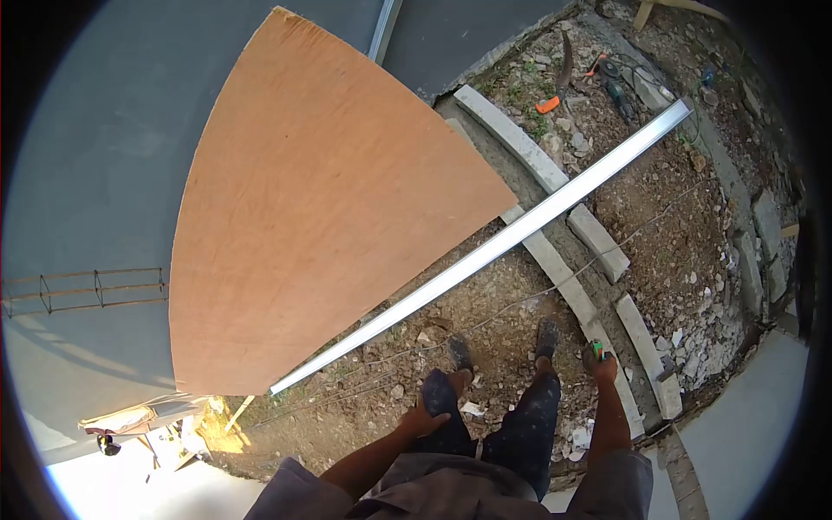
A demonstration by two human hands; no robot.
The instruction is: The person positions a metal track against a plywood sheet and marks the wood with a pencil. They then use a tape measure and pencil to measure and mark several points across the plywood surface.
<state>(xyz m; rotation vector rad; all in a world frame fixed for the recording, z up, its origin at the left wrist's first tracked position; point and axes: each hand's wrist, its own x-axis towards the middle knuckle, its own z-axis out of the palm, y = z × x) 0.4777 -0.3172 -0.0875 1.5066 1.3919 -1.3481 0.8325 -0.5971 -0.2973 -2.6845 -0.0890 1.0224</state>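
Note:
My right hand (604, 367) is closed round a small green tape measure (597, 349), above the curved concrete edging. On my bent knee rests my left hand (424, 422), with nothing visible in it; its fingers lie against the dark trouser leg. A large curved-edge plywood sheet (321, 208) lies ahead and to the left. Along its lower right side, a long shiny metal bar (485, 251) runs diagonally from the sheet's lower corner across the concrete edging.
Curved concrete strips (568, 273) border a narrow channel. On rubble at the upper right lie an orange-handled saw (548, 105) and a power tool (617, 90) with a cord. A wire-tied rebar frame (95, 289) is at the left. String crosses the stony ground.

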